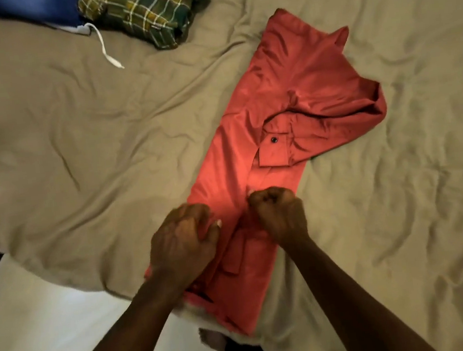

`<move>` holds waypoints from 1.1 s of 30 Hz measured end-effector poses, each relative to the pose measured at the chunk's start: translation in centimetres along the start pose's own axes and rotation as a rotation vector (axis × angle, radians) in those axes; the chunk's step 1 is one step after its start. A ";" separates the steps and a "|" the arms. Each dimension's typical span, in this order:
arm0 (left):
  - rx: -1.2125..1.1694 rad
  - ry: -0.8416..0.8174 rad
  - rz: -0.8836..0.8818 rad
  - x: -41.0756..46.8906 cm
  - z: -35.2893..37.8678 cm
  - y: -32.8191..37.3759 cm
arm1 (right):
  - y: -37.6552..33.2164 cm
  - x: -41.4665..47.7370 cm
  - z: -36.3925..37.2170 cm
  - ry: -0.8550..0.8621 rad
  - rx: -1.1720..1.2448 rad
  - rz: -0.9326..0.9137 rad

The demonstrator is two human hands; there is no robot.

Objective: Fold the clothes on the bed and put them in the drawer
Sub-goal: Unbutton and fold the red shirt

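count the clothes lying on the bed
3: a red shirt in the middle, a folded plaid shirt at the top, and a blue garment left of it, partly cut off. More may lie outside the frame.

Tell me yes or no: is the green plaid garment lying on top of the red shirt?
No, the green plaid garment sits near the far edge of the bed, well apart from the red shirt.

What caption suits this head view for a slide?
Left hand and right hand grip a red shirt on the tan bed.
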State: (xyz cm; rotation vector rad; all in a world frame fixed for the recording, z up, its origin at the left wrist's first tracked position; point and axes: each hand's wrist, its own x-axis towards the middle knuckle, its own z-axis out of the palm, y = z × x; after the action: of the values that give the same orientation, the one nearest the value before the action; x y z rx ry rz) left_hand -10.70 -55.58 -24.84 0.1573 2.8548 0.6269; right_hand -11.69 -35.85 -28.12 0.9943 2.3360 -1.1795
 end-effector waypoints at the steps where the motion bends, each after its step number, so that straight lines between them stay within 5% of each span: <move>1: -0.006 0.044 0.105 1.8 0.1 0.7 | -0.5 1.0 -1.1 0.169 0.021 -0.037; 4: 0.066 0.012 0.296 8.4 1.3 2.8 | -1.8 5.9 -5.6 0.581 0.046 -0.134; 8: 0.209 -0.112 0.443 15.3 3.5 5.4 | -3.3 14.1 -12.1 0.818 0.091 0.355; 10: 0.277 -0.226 0.450 17.3 5.4 6.2 | -2.6 16.8 -14.5 0.703 0.121 0.484; 13: 0.357 -0.313 0.395 17.9 8.4 6.5 | -0.4 18.2 -16.6 0.467 0.198 0.248; 16: 0.351 -0.267 0.388 17.9 9.4 6.1 | 0.0 17.7 -18.4 0.587 0.405 0.029; 21: 0.181 -0.238 0.384 17.9 8.4 6.1 | -6.0 11.2 -18.3 0.698 0.285 -0.352; 27: -0.096 0.038 0.641 16.5 7.3 9.3 | -9.9 8.3 -16.6 0.426 0.413 -0.191; 31: -0.308 -0.068 0.386 16.3 6.2 13.1 | -10.7 7.6 -16.8 0.018 0.774 -0.143; 33: -0.651 -0.225 0.082 15.3 4.8 13.8 | -10.5 7.5 -16.4 0.065 0.771 -0.121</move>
State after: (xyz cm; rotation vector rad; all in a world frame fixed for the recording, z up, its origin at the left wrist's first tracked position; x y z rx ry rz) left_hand -23.65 -38.91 -26.05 0.2182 2.3012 1.4079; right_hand -24.24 -23.77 -16.68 1.1236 2.0112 -2.2077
